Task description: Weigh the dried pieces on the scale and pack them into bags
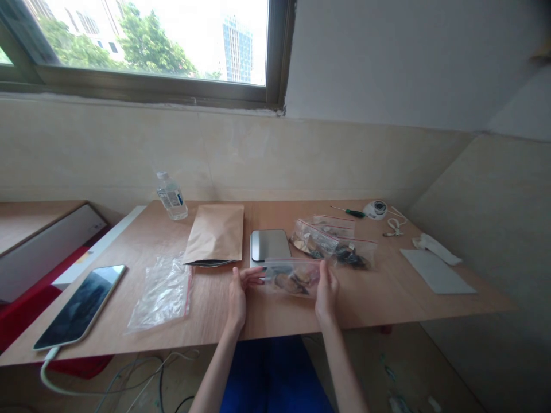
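Presently I log left hand (pixel 239 296) and right hand (pixel 326 290) clamped on a clear red-sealed zip bag of brown pieces (pixel 293 277); two filled bags (pixel 333 244) at one o'clock, one empty bag (pixel 161 295) at nine.

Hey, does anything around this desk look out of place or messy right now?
Two things stand out. Small green and white scraps lie on the floor at lower right, looking like litter. A dark item also pokes out at the near end of the kraft paper envelope, as if not fully tucked in.

Zip bag (pixel 275 268) of seemingly dried slices (pixel 295 281)
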Available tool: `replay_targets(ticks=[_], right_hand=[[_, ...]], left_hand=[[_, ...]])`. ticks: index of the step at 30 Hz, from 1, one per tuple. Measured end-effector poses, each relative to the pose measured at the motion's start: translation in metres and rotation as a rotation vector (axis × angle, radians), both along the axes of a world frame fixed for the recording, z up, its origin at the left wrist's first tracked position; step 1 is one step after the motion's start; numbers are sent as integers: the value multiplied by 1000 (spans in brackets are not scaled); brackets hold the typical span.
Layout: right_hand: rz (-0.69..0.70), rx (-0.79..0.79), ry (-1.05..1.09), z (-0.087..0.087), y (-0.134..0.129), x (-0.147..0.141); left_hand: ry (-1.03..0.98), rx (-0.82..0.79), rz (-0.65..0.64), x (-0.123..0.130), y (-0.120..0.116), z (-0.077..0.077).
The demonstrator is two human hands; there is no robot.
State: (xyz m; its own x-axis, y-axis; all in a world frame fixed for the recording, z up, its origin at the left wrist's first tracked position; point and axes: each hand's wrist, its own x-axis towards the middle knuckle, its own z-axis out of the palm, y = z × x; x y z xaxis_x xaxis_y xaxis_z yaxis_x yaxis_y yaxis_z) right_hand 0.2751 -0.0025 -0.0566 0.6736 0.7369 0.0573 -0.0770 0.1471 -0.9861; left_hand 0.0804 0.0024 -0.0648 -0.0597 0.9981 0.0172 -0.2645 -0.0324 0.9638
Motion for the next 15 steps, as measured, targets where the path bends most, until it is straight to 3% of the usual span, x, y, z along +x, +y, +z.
replay_targets(ticks=[4,7,12,15], right_hand=[[-172,-29,-45,16,27,49],[-270,-79,-248,21,43,70],[-511,-40,-834,8,30,48],[-353,-53,-1077,-9,19,26]], left_hand=[[39,15,-15,-1,1,-1],[74,26,-1,-1,0,0],[104,19,48,0,-3,2],[243,50,146,-3,-9,5]])
